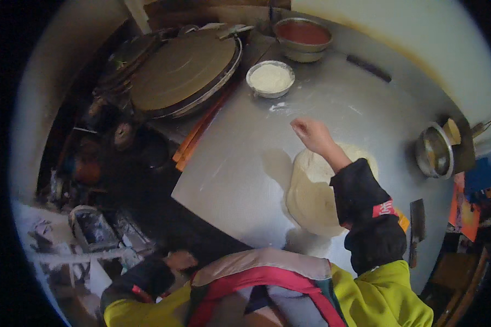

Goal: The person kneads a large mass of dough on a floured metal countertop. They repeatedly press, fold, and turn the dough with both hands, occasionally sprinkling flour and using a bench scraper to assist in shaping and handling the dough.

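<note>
My right hand [312, 134] hangs over the steel worktop [229, 175], its fingers curled inward. Whether it pinches anything cannot be made out. Beneath my right wrist and dark sleeve spreads a broad, flattened mass of pale dough [311, 200], partly in shadow. Beyond the hand sits a bowl of white flour [271, 77], with a smear of flour on the steel in front of it. My left hand [181, 260] is low at the left, off the worktop's edge and close to my apron. It is dim and blurred, and its fingers are hard to read.
A large round griddle [184, 73] stands at the far left. Behind the flour is a bowl of red contents [303, 34]. A cleaver [417, 229] and a metal bowl [433, 151] lie along the right side. A dark bar [369, 68] rests at the back.
</note>
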A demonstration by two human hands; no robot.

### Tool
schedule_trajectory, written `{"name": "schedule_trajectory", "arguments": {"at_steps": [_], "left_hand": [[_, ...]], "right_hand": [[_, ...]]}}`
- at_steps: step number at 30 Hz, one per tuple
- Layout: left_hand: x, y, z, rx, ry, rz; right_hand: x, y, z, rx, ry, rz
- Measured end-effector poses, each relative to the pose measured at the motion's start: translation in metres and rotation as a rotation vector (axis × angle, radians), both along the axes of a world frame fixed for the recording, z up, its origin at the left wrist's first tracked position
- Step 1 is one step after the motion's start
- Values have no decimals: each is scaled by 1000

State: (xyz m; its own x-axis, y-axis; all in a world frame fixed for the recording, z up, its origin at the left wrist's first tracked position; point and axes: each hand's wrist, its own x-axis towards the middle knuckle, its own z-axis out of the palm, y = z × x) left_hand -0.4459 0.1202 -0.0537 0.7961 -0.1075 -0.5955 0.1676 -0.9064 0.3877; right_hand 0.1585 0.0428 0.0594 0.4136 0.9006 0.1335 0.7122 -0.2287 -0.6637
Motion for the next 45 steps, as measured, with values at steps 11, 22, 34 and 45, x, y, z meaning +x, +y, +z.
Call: {"name": "schedule_trajectory", "arguments": {"at_steps": [11, 22, 34, 45], "left_hand": [[-10, 186, 6, 211, -195, 1199], [127, 165, 38, -71, -783, 1426], [235, 118, 58, -390, -869, 866], [283, 57, 69, -594, -861, 683]], "right_hand": [[110, 224, -80, -194, -265, -8], [144, 277, -144, -383, -406, 97], [127, 55, -6, 276, 1029, -135], [19, -135, 19, -273, 465, -512]]}}
